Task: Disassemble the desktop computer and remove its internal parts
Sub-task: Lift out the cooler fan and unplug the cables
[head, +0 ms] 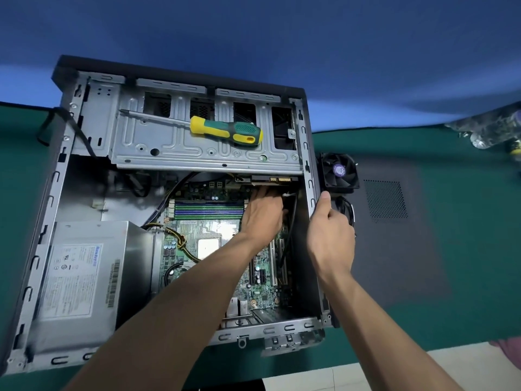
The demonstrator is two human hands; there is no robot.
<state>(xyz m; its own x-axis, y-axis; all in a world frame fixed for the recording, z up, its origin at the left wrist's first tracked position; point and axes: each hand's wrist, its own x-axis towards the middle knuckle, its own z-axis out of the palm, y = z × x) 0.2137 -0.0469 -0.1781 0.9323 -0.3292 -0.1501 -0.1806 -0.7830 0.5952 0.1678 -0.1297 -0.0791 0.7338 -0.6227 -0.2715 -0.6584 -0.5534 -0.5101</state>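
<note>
Head view: computer case (180, 193) lay open at desk (465, 249) centre, side panel (394, 235) off, fan (339, 173) out beside right wall. Motherboard (214, 249), power supply (81, 277), cables remained. Left hand (263, 214) reached under drive cage (205, 148), grasp hidden. Right hand (329, 230) gripped case wall. Screwdriver (225, 131) rested on cage.

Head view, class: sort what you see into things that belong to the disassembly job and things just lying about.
Job: computer case; motherboard; power supply; screwdriver; removed fan; side panel; left hand; right hand.

Lying about: patterned bundle, too blurred to name.
</note>
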